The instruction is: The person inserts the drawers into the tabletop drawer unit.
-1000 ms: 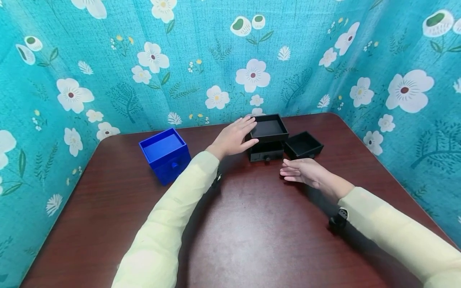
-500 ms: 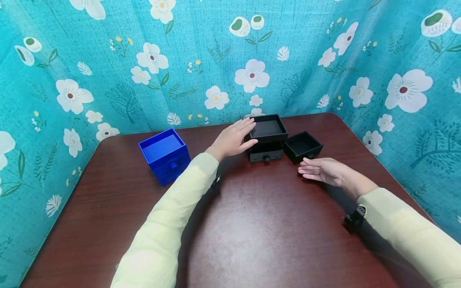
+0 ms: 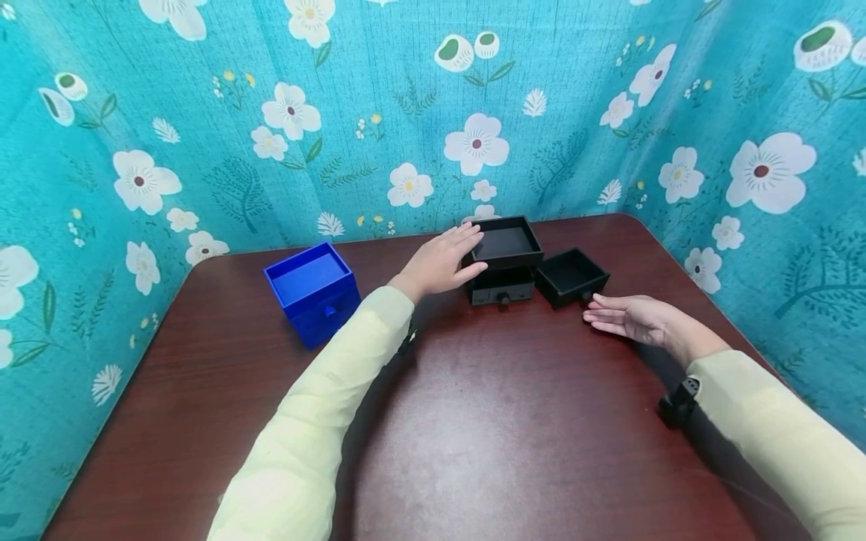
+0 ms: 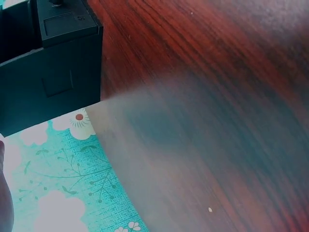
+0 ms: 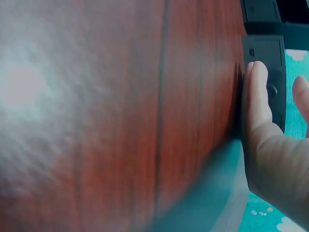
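A small black drawer cabinet [image 3: 502, 259] stands near the table's back edge, with an upper slot gaping above a lower knobbed drawer [image 3: 490, 292]. My left hand [image 3: 440, 261] rests on its upper left side, fingers straight and thumb spread. To the right of the cabinet lies a loose black drawer [image 3: 571, 275], its knob facing me. Close to that knob is my right hand [image 3: 632, 317], fingers extended and thumb apart. In the right wrist view those fingers cover part of the drawer front [image 5: 265, 48]; whether they touch it I cannot tell.
A blue drawer box [image 3: 314, 297] stands at the back left, beyond the left forearm. The dark wooden table [image 3: 467, 421] reaches back to a turquoise flowered curtain [image 3: 379, 113], which also hangs along both sides.
My right hand has moved to the right, from in front of the cabinet's right edge to the loose drawer's knob. The left hand has stayed on the cabinet.
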`<action>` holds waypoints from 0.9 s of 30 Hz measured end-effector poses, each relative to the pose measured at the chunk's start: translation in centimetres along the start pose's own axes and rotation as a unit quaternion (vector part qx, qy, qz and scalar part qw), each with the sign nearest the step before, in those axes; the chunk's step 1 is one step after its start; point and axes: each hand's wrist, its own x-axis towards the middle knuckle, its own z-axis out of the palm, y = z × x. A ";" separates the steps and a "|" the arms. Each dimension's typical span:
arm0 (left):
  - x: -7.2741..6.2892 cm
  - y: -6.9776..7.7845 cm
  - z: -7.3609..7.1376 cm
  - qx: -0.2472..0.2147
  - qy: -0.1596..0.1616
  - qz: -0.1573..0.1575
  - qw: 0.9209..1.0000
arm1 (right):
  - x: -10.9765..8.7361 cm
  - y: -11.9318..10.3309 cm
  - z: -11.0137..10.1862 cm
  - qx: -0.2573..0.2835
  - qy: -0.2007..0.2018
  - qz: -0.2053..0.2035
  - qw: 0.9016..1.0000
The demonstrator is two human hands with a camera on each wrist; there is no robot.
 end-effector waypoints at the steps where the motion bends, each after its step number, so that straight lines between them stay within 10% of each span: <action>1: 0.0 0.0 0.1 0.001 -0.001 -0.002 1.000 | 0.1 -0.1 -0.2 0.002 -0.003 -0.001 1.000; 27: 0.0 0.0 0.3 -0.003 0.007 -0.007 1.000 | 2.2 -0.6 -1.2 -0.114 -0.008 -0.028 0.993</action>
